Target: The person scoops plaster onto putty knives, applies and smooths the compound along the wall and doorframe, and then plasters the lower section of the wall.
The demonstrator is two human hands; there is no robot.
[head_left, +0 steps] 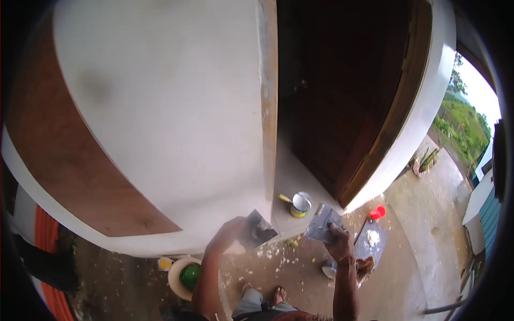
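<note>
My left hand (pixel 229 235) is closed on a dark flat scraper blade (pixel 259 231) with pale smears, held in front of the lower white wall (pixel 176 123). Farther right, my right hand (pixel 340 248) grips a second, wider flat scraper (pixel 322 221), grey and streaked with whitish paste. The two blades are apart, and neither visibly touches the wall. Beyond them, by the doorway, stands a small open can (pixel 301 205) with white inside. A yellow handle (pixel 285 198) sticks out beside its rim.
A dark board (pixel 364 245) with white paste lies right of my right hand, near a red cup (pixel 377 212). At lower left a pale tub (pixel 175 278) holds something green (pixel 189 276). White crumbs litter the floor (pixel 267 267). A dark door (pixel 358 107) stands within a wooden frame.
</note>
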